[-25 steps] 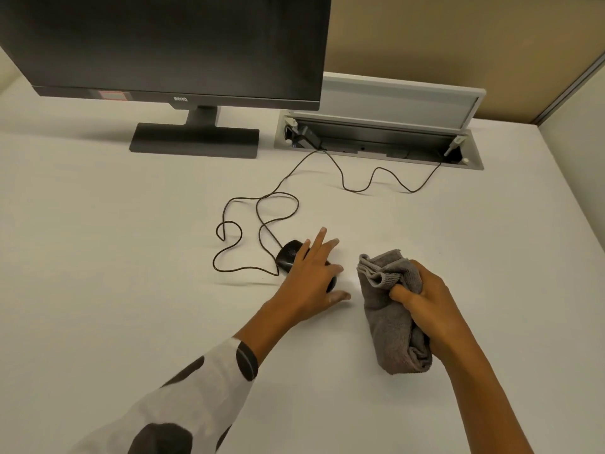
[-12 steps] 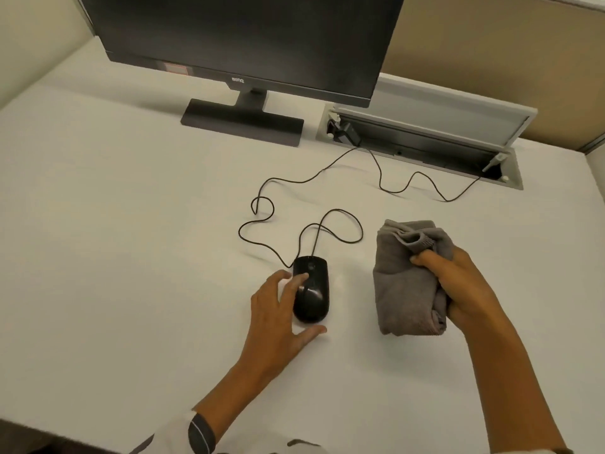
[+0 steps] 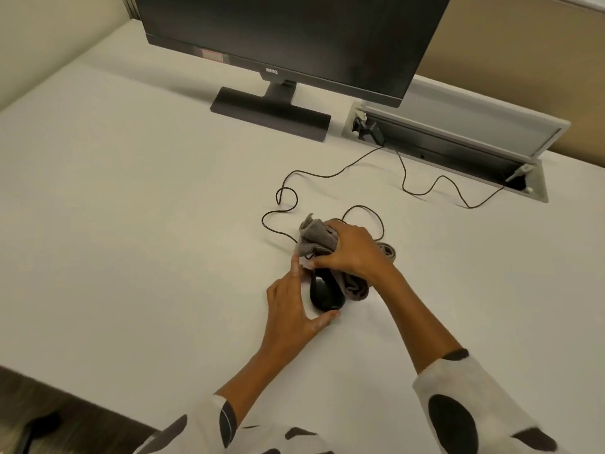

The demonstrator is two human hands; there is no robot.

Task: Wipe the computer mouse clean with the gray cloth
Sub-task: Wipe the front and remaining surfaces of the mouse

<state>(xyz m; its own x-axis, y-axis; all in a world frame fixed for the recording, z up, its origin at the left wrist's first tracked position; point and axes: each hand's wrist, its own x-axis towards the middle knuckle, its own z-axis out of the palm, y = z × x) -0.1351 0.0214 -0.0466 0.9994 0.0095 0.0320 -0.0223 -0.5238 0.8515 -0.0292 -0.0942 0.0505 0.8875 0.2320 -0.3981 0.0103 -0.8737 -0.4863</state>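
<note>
A black wired computer mouse (image 3: 324,294) lies on the white desk (image 3: 147,224); only its rear half shows. My left hand (image 3: 293,311) cups its left side, thumb at the back and fingers along the flank. My right hand (image 3: 352,250) grips the bunched gray cloth (image 3: 316,235) and presses it down over the front of the mouse. Part of the cloth hangs past the mouse's right side.
The mouse cable (image 3: 327,173) loops across the desk to an open cable tray (image 3: 458,149) at the back right. A black monitor (image 3: 294,37) on its stand (image 3: 271,114) sits behind. The desk's front edge runs along the lower left.
My right hand has carried the cloth left from beside the mouse onto its front. My left hand keeps its hold on the mouse. The camera view has shifted.
</note>
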